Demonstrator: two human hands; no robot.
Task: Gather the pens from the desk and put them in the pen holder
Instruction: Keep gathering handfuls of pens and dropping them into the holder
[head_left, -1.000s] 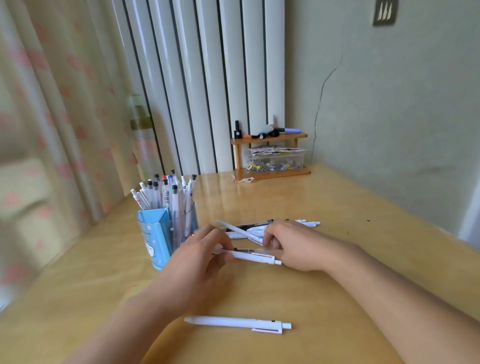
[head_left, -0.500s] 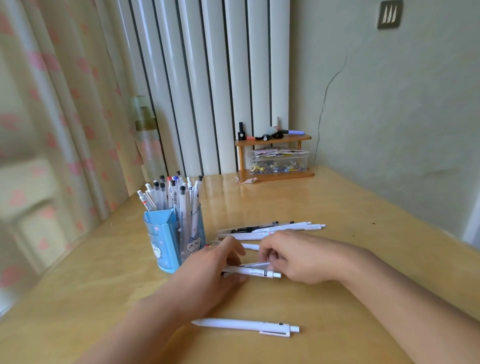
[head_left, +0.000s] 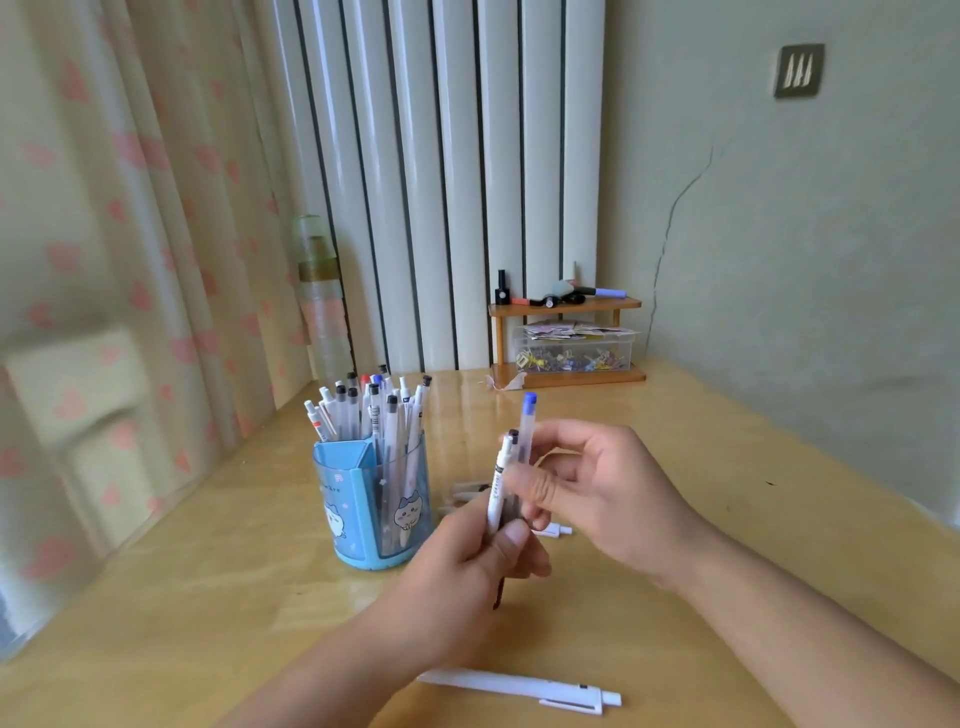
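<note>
Pens are seen in three places on the worktop. Nearest, a white pen is laid flat on the wood, apart from both hands. Just beyond it, a bundle of pens is held upright above the worktop: the left hand is curled round its lower part, thumb pressed against the barrels, and the right hand is pinching the upper part between thumb and fingers, so both grips are closed on the bundle. A blue-capped pen is seen standing tallest in it. Behind the hands, a few more pens are left lying on the worktop, partly hidden. To the left, the blue holder is stood upright, already crowded with pens. Farther back, a small wooden shelf with a clear box is set against the radiator, a bottle beside the curtain.
</note>
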